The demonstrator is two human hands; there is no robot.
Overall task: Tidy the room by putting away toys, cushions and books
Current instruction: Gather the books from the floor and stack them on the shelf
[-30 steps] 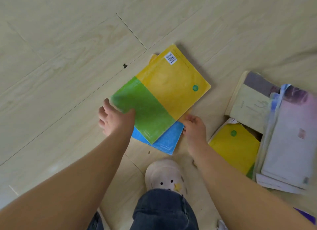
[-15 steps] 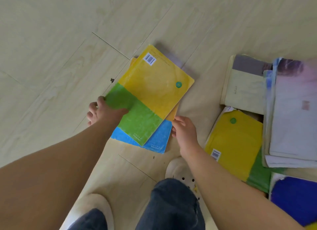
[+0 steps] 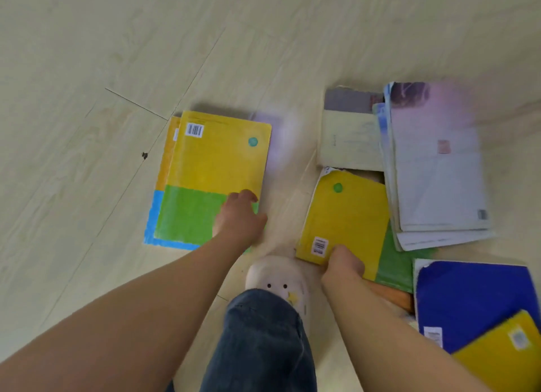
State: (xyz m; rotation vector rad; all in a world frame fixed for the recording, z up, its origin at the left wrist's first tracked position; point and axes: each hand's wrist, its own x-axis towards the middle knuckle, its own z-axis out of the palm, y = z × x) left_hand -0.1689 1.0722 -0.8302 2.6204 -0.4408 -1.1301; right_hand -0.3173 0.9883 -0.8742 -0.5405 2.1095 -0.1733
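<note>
The yellow-and-green book [image 3: 216, 163] lies flat on the floor [image 3: 117, 55] left of centre, back cover up, with a barcode at its far left corner and a green dot near its far right corner; it tops a small stack, and an orange-and-blue book [image 3: 162, 169] beneath it shows as a strip along the left side and near edge. The left hand [image 3: 240, 216] sits on the near right corner of that top book with its fingers bent on the green part; whether they clasp the edge or only press down I cannot tell.

To the right, apart from the stack, a second yellow-and-green book [image 3: 348, 216] lies tilted on the floor, with its green dot at the far end and its barcode at the near end; the right hand [image 3: 342, 262] grips its near edge just beside the barcode, fingers curled about it. Its right side is tucked under a pile of pale magazines [image 3: 436, 169], which is blurred; a cream book [image 3: 348, 139] with a grey band lies just beyond it, also partly under the pile.

Nearer, at the right, a blue book [image 3: 474, 298] lies flat, with a yellow book [image 3: 503, 359] overlapping its near corner; something orange [image 3: 392, 296] shows between the blue book and the right forearm.

Between the two arms stands a cream clog [image 3: 278, 277] with a star charm, under a dark denim trouser leg [image 3: 263, 342]; a dark speck [image 3: 144, 156] marks the floor left of the stack.
</note>
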